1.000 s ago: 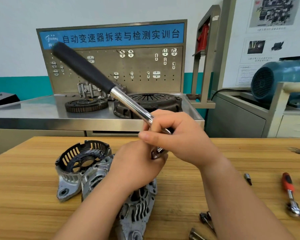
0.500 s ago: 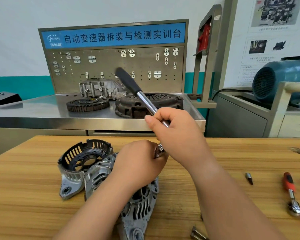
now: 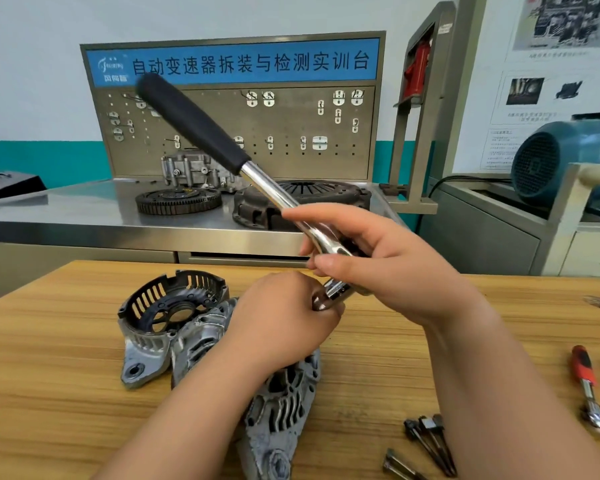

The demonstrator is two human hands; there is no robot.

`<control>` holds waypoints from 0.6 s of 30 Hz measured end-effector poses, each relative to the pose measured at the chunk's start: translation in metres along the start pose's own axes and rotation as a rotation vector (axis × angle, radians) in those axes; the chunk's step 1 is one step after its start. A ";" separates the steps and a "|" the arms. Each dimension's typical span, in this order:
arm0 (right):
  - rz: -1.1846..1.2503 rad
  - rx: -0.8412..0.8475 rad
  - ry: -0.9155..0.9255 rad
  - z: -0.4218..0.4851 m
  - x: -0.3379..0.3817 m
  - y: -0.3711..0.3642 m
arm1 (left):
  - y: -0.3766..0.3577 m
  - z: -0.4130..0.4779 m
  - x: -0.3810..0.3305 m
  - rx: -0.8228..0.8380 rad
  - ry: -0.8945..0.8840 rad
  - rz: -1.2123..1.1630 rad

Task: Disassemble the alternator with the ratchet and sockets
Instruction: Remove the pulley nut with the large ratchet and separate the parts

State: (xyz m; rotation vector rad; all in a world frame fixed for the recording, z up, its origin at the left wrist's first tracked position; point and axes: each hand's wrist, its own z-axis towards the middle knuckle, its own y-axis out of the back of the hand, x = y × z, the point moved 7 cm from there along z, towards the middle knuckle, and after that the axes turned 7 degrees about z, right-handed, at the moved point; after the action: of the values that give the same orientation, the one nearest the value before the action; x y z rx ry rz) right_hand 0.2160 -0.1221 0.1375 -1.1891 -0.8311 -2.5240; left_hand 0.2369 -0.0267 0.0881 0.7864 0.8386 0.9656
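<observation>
Right hand [image 3: 388, 271] grips ratchet [image 3: 222, 147] on its chrome shaft by the head | left hand [image 3: 284, 323] curls round knurled socket [image 3: 321, 301] under that head | ratchet's long axis slants up-left, black handle end highest | alternator [image 3: 281, 403] lies on wooden table [image 3: 49, 375] beneath left forearm, partly covered, cut off at bottom edge | socket's lower end hidden.

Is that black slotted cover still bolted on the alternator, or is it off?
Off. The slotted cover lies on the wooden table beside the alternator body, its hollow inside showing.
</observation>
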 end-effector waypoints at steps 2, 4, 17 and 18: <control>0.078 0.066 0.037 -0.001 0.003 -0.002 | 0.001 -0.002 -0.002 -0.013 -0.041 -0.014; 0.073 0.086 0.050 0.000 0.007 -0.004 | 0.002 -0.002 -0.004 -0.022 -0.071 -0.013; -0.158 -0.478 -0.389 0.001 -0.025 0.013 | -0.003 0.000 -0.006 -0.009 -0.021 0.098; -0.174 -0.472 -0.410 0.000 -0.025 0.015 | -0.003 0.000 -0.008 -0.009 -0.028 0.111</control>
State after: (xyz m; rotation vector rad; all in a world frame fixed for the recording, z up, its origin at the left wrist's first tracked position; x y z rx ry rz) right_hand 0.2384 -0.1349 0.1242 -1.9038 -0.4310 -2.7516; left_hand 0.2356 -0.0350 0.0871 0.8443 0.7722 1.0536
